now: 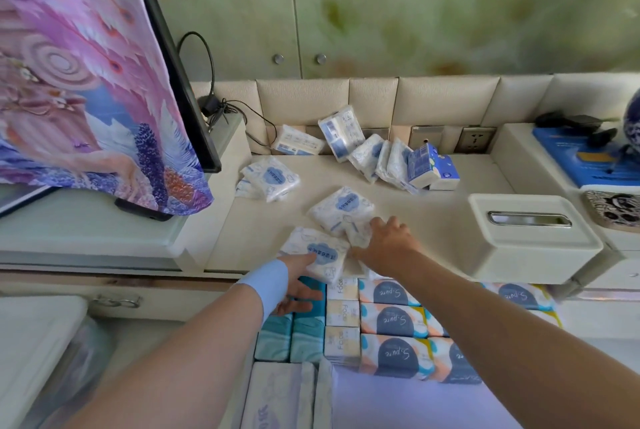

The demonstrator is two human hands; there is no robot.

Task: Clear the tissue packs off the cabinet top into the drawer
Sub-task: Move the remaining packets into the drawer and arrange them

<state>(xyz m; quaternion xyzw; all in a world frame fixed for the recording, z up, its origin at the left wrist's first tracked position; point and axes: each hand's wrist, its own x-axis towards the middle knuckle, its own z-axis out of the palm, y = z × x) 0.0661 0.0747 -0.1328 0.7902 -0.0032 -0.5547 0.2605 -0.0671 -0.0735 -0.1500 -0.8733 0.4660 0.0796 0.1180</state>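
Several white tissue packs with blue print lie on the cream cabinet top point(433, 217). My left hand point(298, 285) grips one pack point(320, 252) at the front edge, above the open drawer point(391, 328). My right hand point(388, 241) holds the near corner of a second pack point(341, 210) just behind it. Two more packs point(268, 179) lie at the left. A loose row of packs point(367, 148) leans against the back wall. The drawer below holds rows of teal, yellow and orange-and-blue tissue packs.
A cream tissue box point(530, 238) stands at the right front of the cabinet top. A screen draped with a purple cloth point(86, 82) stands at the left. Wall sockets point(474, 139) and a cable point(221, 106) sit at the back. A blue box point(581, 162) lies far right.
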